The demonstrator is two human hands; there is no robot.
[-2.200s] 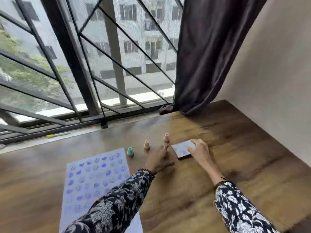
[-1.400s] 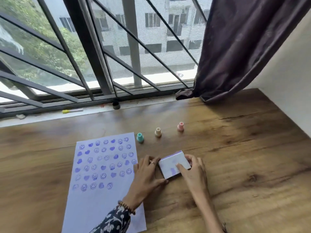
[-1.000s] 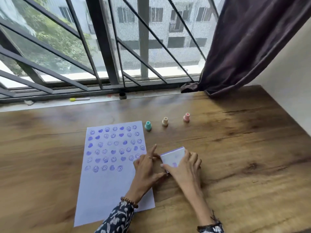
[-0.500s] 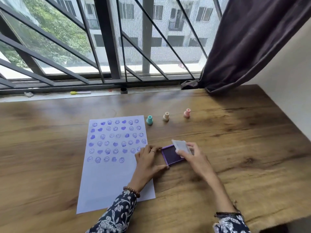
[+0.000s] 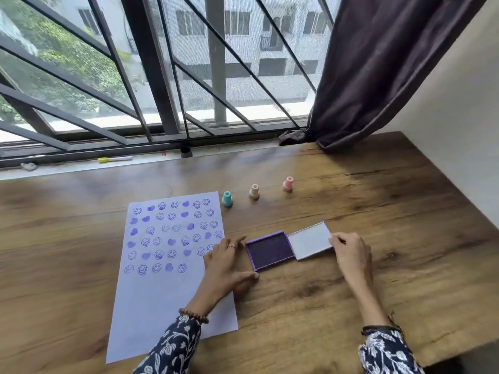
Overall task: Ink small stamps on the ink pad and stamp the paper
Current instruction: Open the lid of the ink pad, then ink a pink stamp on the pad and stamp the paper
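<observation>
The purple ink pad [image 5: 270, 252] lies open on the wooden table, its white lid [image 5: 310, 241] folded out flat to the right. My left hand [image 5: 226, 261] rests on the table, its fingertips and thumb against the pad's left edge. My right hand [image 5: 349, 252] pinches the lid's right edge. Three small stamps stand in a row behind the pad: teal [image 5: 227, 199], beige [image 5: 254, 191] and pink [image 5: 288, 184]. A white paper [image 5: 167, 287] lies to the left, its upper half covered with purple smiley and heart prints.
The table [image 5: 378, 279] ends at a white wall on the right and a window sill at the back. A yellow marker [image 5: 114, 159] lies on the sill. A dark curtain [image 5: 378, 71] hangs at the back right. Metal window bars stand behind.
Both hands pulled the closed ink pad nearer. My right hand then swung its lid open to the right until it lay flat, while my left hand stayed at the pad's left edge.
</observation>
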